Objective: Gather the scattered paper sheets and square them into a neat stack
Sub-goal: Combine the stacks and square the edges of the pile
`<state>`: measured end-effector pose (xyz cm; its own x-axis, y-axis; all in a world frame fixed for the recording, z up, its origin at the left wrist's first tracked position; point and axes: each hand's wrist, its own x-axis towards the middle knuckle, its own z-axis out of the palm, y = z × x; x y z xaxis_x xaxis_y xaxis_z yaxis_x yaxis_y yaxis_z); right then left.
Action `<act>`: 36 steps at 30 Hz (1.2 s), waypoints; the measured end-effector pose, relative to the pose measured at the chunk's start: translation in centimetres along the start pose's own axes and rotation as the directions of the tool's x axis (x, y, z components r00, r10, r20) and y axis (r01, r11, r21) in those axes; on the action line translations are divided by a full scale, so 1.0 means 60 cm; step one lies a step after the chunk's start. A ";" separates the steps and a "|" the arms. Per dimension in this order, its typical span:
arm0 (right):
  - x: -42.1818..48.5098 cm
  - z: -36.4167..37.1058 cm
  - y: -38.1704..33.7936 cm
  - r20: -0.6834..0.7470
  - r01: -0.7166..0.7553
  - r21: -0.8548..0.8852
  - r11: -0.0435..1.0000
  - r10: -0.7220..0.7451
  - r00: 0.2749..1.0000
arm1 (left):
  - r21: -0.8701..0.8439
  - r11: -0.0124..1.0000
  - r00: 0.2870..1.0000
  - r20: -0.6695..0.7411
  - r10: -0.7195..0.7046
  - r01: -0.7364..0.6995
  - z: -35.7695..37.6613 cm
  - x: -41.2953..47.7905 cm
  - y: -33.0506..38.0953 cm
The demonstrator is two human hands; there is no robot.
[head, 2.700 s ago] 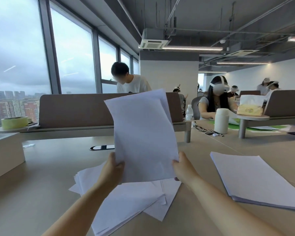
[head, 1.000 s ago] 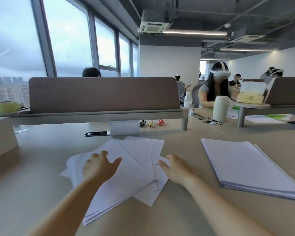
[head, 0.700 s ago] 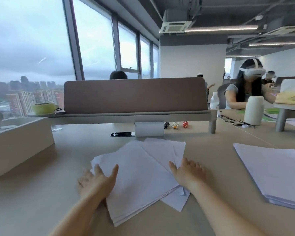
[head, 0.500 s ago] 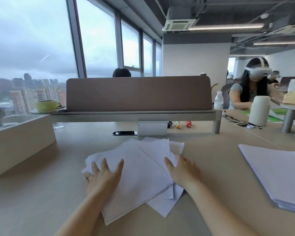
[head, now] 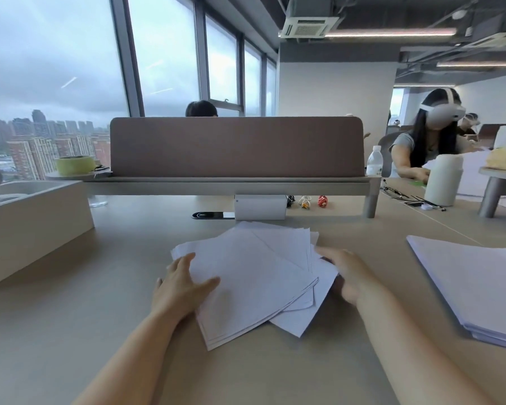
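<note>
The loose paper sheets lie in the middle of the pale worktop, just in front of the person. They are plain white and fanned out of line. A thicker bundle on top is turned so one corner points to the near edge. Other sheets poke out at the far side and at the right, and one corner sticks out at the near right.

The left hand lies flat on the left edge of the pile, fingers straight and spread, with the thumb resting on the top sheet. It grips nothing. The right hand is at the right edge of the pile, fingers stretched out toward it and touching the sheets. It is blurred, so how the fingertips meet the paper is unclear.

To the right, well apart from the pile, sits a second stack of paper (this one with its edges already even). Just beyond the pile stands a small white box, with a flat black object touching its left side. Both lie under the shelf of a brown divider panel. A pale raised block occupies the left of the worktop. At far right a person wearing a white headset sits behind a white cylinder.
</note>
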<state>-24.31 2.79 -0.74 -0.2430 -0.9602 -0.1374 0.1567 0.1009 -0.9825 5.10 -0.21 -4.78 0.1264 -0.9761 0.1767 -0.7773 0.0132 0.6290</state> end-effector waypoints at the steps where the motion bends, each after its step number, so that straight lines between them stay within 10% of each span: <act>1: 0.001 -0.005 -0.003 0.012 -0.029 0.076 0.997 0.028 1.000 | 0.053 0.998 1.000 0.018 0.018 -0.019 0.000 -0.001 -0.001; 8: 0.017 -0.034 0.000 -0.100 -0.055 0.252 0.966 0.083 0.992 | 0.109 0.993 0.995 0.088 0.040 -0.049 -0.008 0.003 -0.005; 17: 0.024 -0.037 0.009 -0.032 -0.009 -0.487 0.873 -0.007 0.999 | 0.192 0.978 0.996 0.029 -0.083 0.076 -0.005 0.002 -0.004; 21: 0.002 -0.038 -0.003 0.266 -0.080 -0.491 0.867 0.237 0.934 | 0.272 0.951 0.988 0.020 -0.156 0.145 -0.011 -0.002 -0.003; 26: 0.007 -0.014 0.003 0.076 -0.033 -0.282 0.959 0.057 0.995 | 0.234 0.966 0.992 0.037 -0.120 0.108 -0.011 -0.002 0.001; 36: -0.006 0.037 0.022 0.142 -0.059 -0.235 0.970 0.094 0.985 | 0.115 0.992 0.996 0.071 -0.053 0.045 -0.010 -0.001 0.004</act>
<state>-21.92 2.69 -1.69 -0.0885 -0.9737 -0.2099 -0.0589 0.2155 -0.9747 5.27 0.00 -4.21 0.1239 -0.9883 0.0891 -0.8367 -0.0558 0.5449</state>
